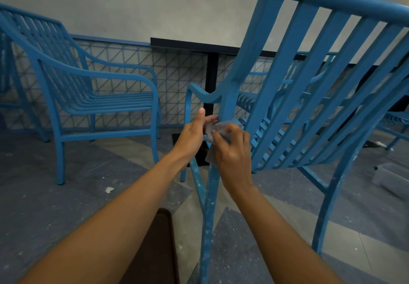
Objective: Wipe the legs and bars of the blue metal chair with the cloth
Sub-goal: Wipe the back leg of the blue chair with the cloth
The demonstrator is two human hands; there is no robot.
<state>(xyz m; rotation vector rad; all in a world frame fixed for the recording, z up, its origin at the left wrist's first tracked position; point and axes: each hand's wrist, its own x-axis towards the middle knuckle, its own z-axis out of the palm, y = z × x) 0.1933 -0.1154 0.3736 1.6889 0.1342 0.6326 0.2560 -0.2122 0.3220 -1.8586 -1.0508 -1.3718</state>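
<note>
A blue metal chair (309, 89) with a slatted back fills the right half of the view, its back toward me. Its rear left leg (210, 206) runs down the middle, speckled with white spots. A grey cloth (218, 129) is pressed against that upright just below the armrest. My right hand (232, 151) grips the cloth from the right side. My left hand (194, 135) holds the cloth's left edge with its fingertips, thumb raised. Part of the cloth is hidden under my right hand.
A second blue chair (88, 89) stands at the left by a mesh fence (177, 73). A black table (210, 47) on a post stands behind. A clear plastic box (391, 178) sits on the floor at right. A dark cushion (155, 250) lies near me.
</note>
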